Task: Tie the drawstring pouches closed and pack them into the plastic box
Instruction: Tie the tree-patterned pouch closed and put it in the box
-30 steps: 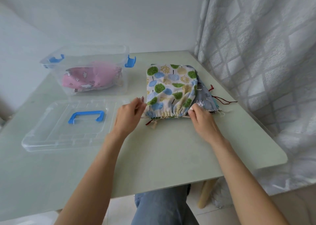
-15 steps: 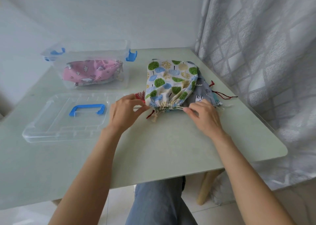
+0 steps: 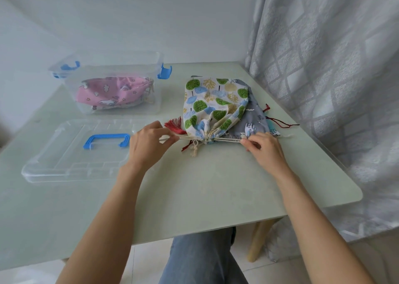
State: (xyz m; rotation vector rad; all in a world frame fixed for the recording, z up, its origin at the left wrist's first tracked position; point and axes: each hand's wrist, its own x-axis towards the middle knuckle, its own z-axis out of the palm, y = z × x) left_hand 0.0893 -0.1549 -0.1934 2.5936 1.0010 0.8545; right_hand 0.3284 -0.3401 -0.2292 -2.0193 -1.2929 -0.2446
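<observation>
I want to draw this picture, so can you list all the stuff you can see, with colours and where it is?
tree pouch: 1, white with green and blue trees, middle of the table, mouth gathered
cords: cream, stretched out to both sides from the tree pouch's mouth
grey pouch: 1, grey, partly under the tree pouch
tassel: 1, red, beside the tree pouch
pink pouch: 1, pink, inside the box
box: 1, clear with blue clips, far left of the table
lid: 1, clear with a blue handle, flat in front of the box
table: 1, pale green
curtain: 1, grey, on the right
left hand: pinches the cords
right hand: pinches the cords
</observation>
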